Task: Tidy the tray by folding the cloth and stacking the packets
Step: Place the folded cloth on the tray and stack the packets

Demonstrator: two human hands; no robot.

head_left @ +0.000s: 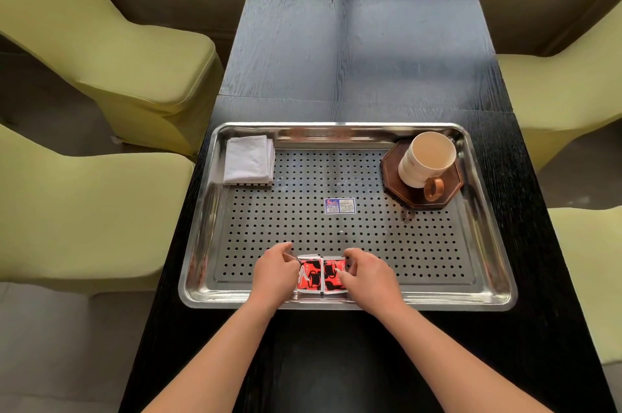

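Note:
A steel tray point(488, 261) with a perforated floor lies on the dark table. A white cloth point(248, 160) sits folded in its far left corner. At the tray's near edge lie red-and-black packets point(321, 274), side by side or partly overlapping. My left hand point(274, 273) grips their left side with curled fingers. My right hand point(367, 274) holds their right side, thumb on top. How many packets there are is hidden by the hands.
A cream mug point(425, 160) stands on a brown octagonal coaster point(447, 192) in the tray's far right corner. A small label point(340, 205) sticks to the tray's middle. Yellow-green chairs point(111, 42) flank the black table point(363, 42) on both sides.

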